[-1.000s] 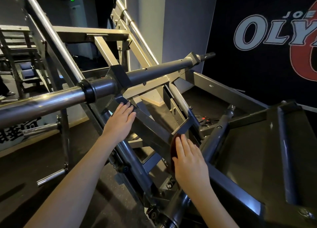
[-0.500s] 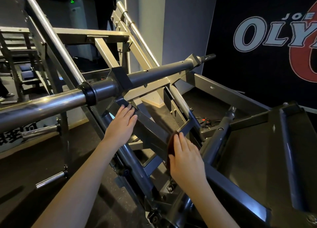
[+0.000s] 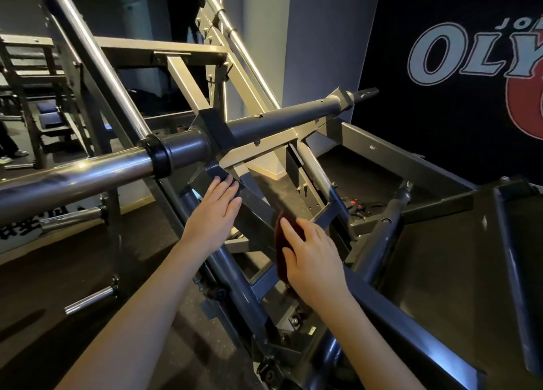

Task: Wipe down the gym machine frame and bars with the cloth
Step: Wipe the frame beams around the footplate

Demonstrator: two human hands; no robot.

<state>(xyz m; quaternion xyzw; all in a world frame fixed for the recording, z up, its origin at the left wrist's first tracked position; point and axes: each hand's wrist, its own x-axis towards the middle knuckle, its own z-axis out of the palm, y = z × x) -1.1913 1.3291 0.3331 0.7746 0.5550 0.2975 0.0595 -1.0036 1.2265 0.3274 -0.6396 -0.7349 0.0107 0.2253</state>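
Note:
A grey steel gym machine frame (image 3: 390, 154) fills the view, with a thick chrome bar (image 3: 76, 181) crossing from the left into a dark sleeve. My right hand (image 3: 314, 257) presses a dark red cloth (image 3: 283, 242) flat against a slanted grey cross-member (image 3: 258, 219), fingers straight; most of the cloth is hidden under the palm. My left hand (image 3: 214, 216) rests flat on the same member higher up, fingers straight, just under the bar.
A dark footplate (image 3: 455, 272) lies at the right. Chrome guide rails (image 3: 97, 63) slope up at the left, with short weight pegs (image 3: 91, 298) low on the left. A black wall banner (image 3: 470, 66) stands behind. Dark rubber floor (image 3: 58, 272) spreads on the left.
My right hand has slid the cloth up the cross-member, toward my left hand. The left hand has stayed in the same place on the member.

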